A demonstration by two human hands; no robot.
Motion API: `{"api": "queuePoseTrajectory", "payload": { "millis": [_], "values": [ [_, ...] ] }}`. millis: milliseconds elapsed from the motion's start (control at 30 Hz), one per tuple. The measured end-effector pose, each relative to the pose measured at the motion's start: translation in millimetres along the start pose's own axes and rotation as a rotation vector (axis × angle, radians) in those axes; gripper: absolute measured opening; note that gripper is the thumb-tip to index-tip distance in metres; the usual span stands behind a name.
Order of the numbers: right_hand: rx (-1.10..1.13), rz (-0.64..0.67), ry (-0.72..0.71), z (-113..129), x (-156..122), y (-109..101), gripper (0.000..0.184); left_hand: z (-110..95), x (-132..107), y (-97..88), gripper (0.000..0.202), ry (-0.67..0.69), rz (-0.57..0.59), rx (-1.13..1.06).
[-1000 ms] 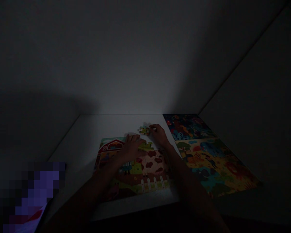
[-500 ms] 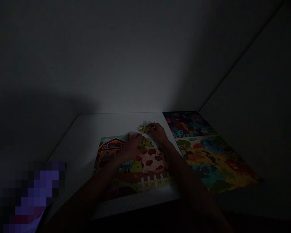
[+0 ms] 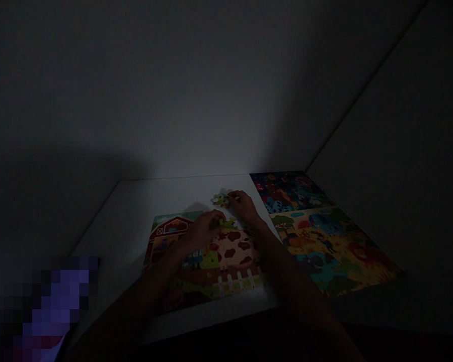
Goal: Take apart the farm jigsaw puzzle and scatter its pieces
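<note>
A farm jigsaw puzzle (image 3: 237, 251) with a barn, a spotted cow and a white fence lies on the white table. Over its upper middle is my left hand (image 3: 205, 229), fingers curled together beside a green puzzle section (image 3: 230, 222); the dark hides whether a piece is between them. Beyond the puzzle's top edge, my right hand (image 3: 244, 205) pinches at the right side of a small cluster of loose yellow-green puzzle pieces (image 3: 220, 200). How many pieces it touches is too dim to tell. My left forearm covers part of the puzzle's left side.
To the right lie a dark-toned picture puzzle (image 3: 287, 190) and, nearer, a yellow animal puzzle (image 3: 332, 246). Pale walls rise behind and to the right of the table (image 3: 166, 193). A blurred purple patch (image 3: 62, 296) sits at lower left. The light is very dim.
My left hand's fingers have drawn closer together and lifted a little from the puzzle's top edge. My right hand stays by the loose pieces. The view has shifted slightly.
</note>
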State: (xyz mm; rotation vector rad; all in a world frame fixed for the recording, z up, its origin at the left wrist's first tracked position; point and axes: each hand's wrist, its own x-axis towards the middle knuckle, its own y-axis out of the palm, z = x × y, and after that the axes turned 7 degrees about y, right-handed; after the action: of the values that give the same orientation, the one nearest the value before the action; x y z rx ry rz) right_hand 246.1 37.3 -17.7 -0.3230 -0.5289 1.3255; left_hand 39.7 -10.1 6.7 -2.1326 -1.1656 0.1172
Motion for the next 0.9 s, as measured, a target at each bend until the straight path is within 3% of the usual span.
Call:
{"api": "queuePoseTrajectory", "payload": {
  "millis": [167, 500, 700, 900],
  "values": [
    [0.024, -0.017, -0.009, -3, 2, 2, 0.017, -1, 2, -2.4, 0.019, -0.048, -0.104, -0.178],
    [0.082, -0.029, 0.000, -4, 5, -2, 0.020, 2, 8, -26.6, 0.024, -0.158, -0.219, -0.194],
    [0.080, -0.027, 0.018, -3, 5, 1, 0.018, 3, 25, -47.9, 0.029, -0.213, -0.171, -0.177],
    [0.065, -0.045, -0.006, -4, 4, 3, 0.018, 7, 61, -35.2, 0.031, -0.200, -0.144, -0.083]
  ]
}}
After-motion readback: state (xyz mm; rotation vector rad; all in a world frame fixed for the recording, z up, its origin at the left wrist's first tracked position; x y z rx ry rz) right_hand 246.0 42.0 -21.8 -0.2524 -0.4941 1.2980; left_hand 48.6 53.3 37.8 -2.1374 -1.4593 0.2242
